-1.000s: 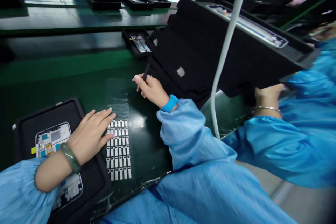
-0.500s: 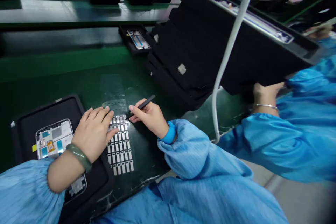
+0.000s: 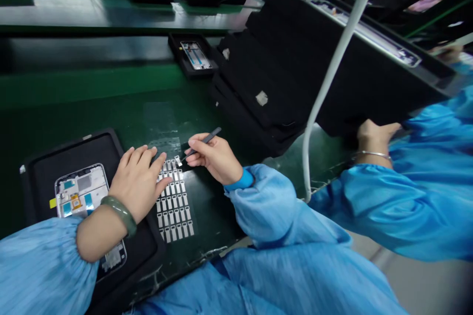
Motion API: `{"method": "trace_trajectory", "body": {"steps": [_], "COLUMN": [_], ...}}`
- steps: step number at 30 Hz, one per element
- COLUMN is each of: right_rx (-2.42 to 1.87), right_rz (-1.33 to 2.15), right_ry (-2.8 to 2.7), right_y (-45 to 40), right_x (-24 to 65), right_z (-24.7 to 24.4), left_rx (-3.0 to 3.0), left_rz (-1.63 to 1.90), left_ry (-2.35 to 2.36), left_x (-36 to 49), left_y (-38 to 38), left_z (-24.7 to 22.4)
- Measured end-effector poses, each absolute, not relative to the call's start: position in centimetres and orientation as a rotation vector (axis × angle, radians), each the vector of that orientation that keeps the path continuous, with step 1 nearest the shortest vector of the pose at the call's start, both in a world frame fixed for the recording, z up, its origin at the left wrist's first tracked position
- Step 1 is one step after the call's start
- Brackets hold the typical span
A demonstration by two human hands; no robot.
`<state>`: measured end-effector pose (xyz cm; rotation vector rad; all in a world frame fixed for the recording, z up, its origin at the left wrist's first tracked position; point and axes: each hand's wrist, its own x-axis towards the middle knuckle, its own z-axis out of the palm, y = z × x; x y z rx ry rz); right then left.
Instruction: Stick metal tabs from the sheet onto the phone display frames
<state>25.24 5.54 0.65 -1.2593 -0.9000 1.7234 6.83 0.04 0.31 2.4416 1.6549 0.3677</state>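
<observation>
My left hand point(image 3: 138, 184) lies with spread fingers over the left edge of a clear sheet of small silver stickers point(image 3: 174, 203). My right hand point(image 3: 214, 157) grips dark tweezers point(image 3: 207, 141), whose tips are at the sheet's top right corner, where one small silver sticker point(image 3: 179, 161) stands tilted at them. Under my left forearm a phone frame point(image 3: 79, 189) with blue and orange parts and a yellow tab rests in a black tray point(image 3: 105, 150). My forearm covers part of the frame.
A tall stack of black trays point(image 3: 273, 64) stands at the right, a co-worker's hand point(image 3: 375, 140) at its lower edge. A white cable point(image 3: 325, 83) hangs before it. A small tray with another frame point(image 3: 197, 55) sits behind.
The tweezers in my right hand have shifted slightly up, and the corner sticker is now tilted up from its row. My left hand's fingers have spread a little wider.
</observation>
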Motion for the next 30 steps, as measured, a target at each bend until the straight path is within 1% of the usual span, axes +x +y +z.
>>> {"method": "trace_trajectory", "body": {"steps": [4, 8, 11, 13, 17, 20, 22, 24, 27, 30], "right_rx": [-1.125, -1.002, -0.917, -0.857, -0.728, -0.675, -0.668, -0.684, -0.743, -0.828], "right_rz": [1.718, 1.685, 1.725, 1.759, 1.839, 1.900, 1.915, 1.929, 1.958, 1.966], "right_ry": [-0.839, -0.889, -0.955, -1.017, -1.189, -1.232, -1.216, -1.210, -1.235, -1.280], "right_y": [6.4, 6.4, 5.9, 5.5, 4.7, 4.6, 4.8, 5.1, 5.6, 5.8], "right_x": [24.7, 22.8, 20.8, 19.4, 16.8, 15.0, 13.7, 12.3, 10.3, 9.2], "right_z": [1.9, 2.9, 3.6, 4.0, 4.9, 5.2, 4.9, 4.2, 2.8, 1.7], "left_rx": [2.333, 2.221, 1.953, 1.712, 1.497, 1.455, 1.578, 1.856, 2.199, 2.304], "left_rz": [0.504, 0.719, 0.958, 1.021, 0.802, 0.669, 0.665, 0.670, 0.578, 0.566], "left_ry": [1.704, 1.693, 1.642, 1.619, 1.619, 1.618, 1.730, 1.848, 1.812, 1.776], "left_x": [7.2, 6.3, 4.8, 3.6, 0.4, -2.8, -4.9, -6.7, -8.3, -8.5], "left_y": [0.8, 1.1, 0.4, -0.5, -2.3, -3.8, -4.7, -5.5, -6.2, -6.6], "left_z": [0.1, 1.4, 3.2, 4.3, 5.5, 5.3, 4.5, 3.2, 1.0, -0.1]}}
